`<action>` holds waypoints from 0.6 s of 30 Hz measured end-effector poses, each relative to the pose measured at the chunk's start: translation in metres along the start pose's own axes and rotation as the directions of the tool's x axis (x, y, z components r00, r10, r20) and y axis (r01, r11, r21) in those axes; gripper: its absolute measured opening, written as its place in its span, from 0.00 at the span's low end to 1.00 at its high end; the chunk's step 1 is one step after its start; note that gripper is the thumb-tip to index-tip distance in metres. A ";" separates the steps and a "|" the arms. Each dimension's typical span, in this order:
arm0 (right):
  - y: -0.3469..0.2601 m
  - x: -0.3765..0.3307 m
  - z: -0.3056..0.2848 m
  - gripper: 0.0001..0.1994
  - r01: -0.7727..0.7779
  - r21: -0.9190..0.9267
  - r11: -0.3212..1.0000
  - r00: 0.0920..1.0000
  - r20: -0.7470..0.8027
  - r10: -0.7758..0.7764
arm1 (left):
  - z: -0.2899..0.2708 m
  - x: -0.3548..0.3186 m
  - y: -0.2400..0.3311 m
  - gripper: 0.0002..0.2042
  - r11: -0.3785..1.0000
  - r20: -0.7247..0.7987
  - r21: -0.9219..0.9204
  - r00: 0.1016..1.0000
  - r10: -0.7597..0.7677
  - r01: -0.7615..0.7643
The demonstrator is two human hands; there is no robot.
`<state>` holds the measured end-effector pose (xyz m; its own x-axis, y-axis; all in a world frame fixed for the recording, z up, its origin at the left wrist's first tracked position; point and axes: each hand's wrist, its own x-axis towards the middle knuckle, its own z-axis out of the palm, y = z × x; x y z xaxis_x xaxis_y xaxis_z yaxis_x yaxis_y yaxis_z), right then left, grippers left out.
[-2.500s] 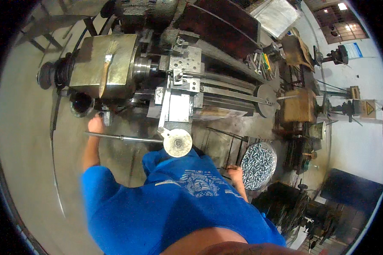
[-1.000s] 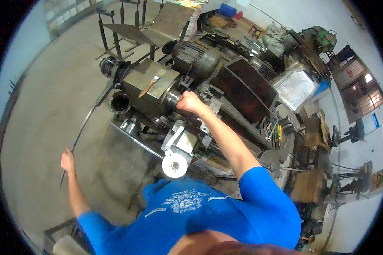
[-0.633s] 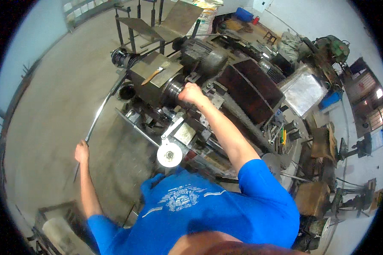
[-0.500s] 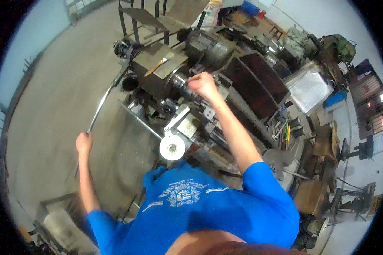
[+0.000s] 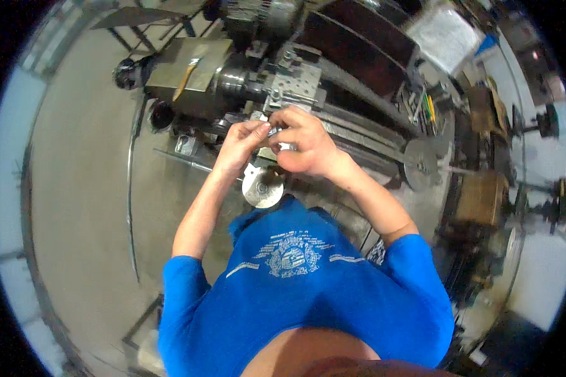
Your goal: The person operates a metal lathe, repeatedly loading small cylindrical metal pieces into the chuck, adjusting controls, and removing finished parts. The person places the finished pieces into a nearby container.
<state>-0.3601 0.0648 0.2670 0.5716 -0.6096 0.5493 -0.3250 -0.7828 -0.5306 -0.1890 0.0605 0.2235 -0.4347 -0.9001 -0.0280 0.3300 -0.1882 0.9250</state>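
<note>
One small metal piece [image 5: 273,131] sits between the fingertips, over the lathe [image 5: 299,81]'s carriage area. Left hand [image 5: 238,149] pinches it; right hand [image 5: 306,142] curls against it, can't tell if gripping. Pale round disc [image 5: 263,188] near, bodyside. Wooden-handled brush [image 5: 185,80] lies on headstock [image 5: 212,55].

It's a workshop (see the lathe [image 5: 299,81] and motor [image 5: 262,16]).

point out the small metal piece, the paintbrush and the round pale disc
Small metal piece [image 5: 274,131]: head view, on its exposed shiny surface.
Paintbrush [image 5: 185,81]: head view, on its wooden handle.
Round pale disc [image 5: 262,187]: head view, on its face.
</note>
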 end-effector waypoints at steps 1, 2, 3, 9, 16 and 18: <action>0.000 -0.003 0.003 0.10 -0.007 0.044 0.999 0.997 -0.082 0.011 | 0.000 0.003 -0.005 0.16 0.988 0.059 -0.147 0.998 -0.031 0.040; -0.003 -0.006 0.010 0.11 -0.077 0.071 0.995 0.981 -0.171 0.088 | 0.002 0.005 -0.007 0.15 0.966 0.066 -0.253 0.997 -0.030 0.046; -0.009 -0.008 0.009 0.14 -0.127 0.038 0.991 0.969 -0.210 0.132 | 0.008 0.006 -0.008 0.15 0.932 0.070 -0.360 0.997 -0.028 0.051; -0.014 -0.021 0.027 0.21 -0.237 -0.041 0.971 0.904 -0.376 0.205 | 0.005 0.020 -0.035 0.16 0.725 0.268 -0.662 0.964 -0.008 0.190; -0.014 -0.027 0.032 0.19 -0.287 -0.144 0.947 0.856 -0.482 0.186 | 0.012 0.029 -0.037 0.15 0.669 0.348 -0.652 0.925 -0.156 0.358; -0.015 -0.029 0.031 0.18 -0.300 -0.155 0.941 0.842 -0.506 0.186 | 0.012 0.032 -0.047 0.16 0.667 0.355 -0.636 0.915 -0.193 0.388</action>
<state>-0.3486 0.0983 0.2387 0.0394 -0.7218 0.6910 -0.5941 -0.5729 -0.5646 -0.2287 0.0457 0.1840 -0.7591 -0.6472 -0.0698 0.5843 -0.7247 0.3653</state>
